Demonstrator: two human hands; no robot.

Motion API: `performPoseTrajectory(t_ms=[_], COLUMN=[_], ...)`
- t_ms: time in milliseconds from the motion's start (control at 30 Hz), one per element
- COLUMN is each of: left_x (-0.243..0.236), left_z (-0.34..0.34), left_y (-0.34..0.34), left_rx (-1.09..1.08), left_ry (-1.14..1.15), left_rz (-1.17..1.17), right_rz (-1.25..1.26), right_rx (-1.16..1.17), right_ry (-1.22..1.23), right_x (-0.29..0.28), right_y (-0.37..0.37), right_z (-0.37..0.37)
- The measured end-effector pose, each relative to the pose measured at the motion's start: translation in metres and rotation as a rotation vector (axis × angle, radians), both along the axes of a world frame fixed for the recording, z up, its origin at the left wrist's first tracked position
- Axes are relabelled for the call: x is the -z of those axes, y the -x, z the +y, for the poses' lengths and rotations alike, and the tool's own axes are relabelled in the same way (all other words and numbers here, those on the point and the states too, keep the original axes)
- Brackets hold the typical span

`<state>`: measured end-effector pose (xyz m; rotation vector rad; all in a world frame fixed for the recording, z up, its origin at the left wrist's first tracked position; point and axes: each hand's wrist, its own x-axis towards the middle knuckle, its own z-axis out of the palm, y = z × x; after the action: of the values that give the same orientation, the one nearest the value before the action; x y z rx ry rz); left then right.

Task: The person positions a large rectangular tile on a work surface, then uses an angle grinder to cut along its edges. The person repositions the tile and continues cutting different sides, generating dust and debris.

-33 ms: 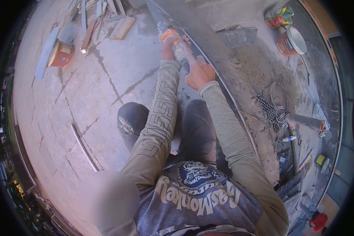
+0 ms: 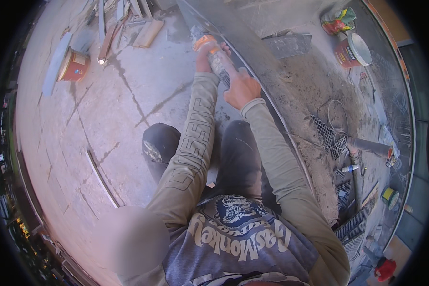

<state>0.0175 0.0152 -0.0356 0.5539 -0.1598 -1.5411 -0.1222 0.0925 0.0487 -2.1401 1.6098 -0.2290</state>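
Both my hands are closed around an angle grinder (image 2: 219, 67) with a dusty grey body and an orange band near its head. My left hand (image 2: 204, 57) wraps the front part by the orange band. Behind it, my right hand (image 2: 243, 89) grips the rear of the body. The grinder's head points away from me, close to the long raised edge (image 2: 271, 102) that runs past on its right. Dust haze surrounds the head, so its disc and any contact with the edge cannot be made out.
Wood scraps (image 2: 148, 33) lie at the far left, near a reddish bucket (image 2: 75, 65). Right of the edge are a dark slab (image 2: 291, 45), a lidded bucket (image 2: 352, 50), black mesh (image 2: 333, 140) and a pipe (image 2: 374, 147). A person in red (image 2: 385, 269) is at lower right.
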Motion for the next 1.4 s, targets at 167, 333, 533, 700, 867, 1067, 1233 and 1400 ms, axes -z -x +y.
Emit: performPoseTrajectory(t_ms=[167,333,533,700,867,1067,1233,1400], left_x=[-0.001,-0.006,0.004,0.005,0.011,0.001,-0.011,0.006], left_z=[0.008,0.008,0.01,0.019,0.034,0.034,0.017,0.029], left_y=[0.007,0.016,0.015,0.022,0.04,0.033,0.03,0.036], left_rx=[0.004,-0.04,0.0,0.028,-0.005,0.041,0.051,0.027], left_ry=[-0.043,-0.02,-0.007,0.007,-0.009,-0.018,-0.035,-0.04], left_rz=[0.023,-0.005,-0.004,0.017,0.033,-0.026,-0.029,-0.035], right_rz=[0.023,0.043,0.015,-0.007,-0.024,-0.034,-0.026,-0.033], right_rx=[0.005,0.012,0.003,0.018,0.021,0.038,0.028,0.04], right_ry=[-0.005,-0.009,-0.014,-0.019,-0.009,-0.022,0.033,-0.014], right_x=[-0.005,-0.008,-0.004,-0.004,-0.001,-0.004,0.005,0.0], right_y=[0.006,0.011,0.017,0.025,0.041,0.034,0.028,0.033], right_z=[0.01,0.01,0.012,0.022,0.04,0.039,0.015,0.038])
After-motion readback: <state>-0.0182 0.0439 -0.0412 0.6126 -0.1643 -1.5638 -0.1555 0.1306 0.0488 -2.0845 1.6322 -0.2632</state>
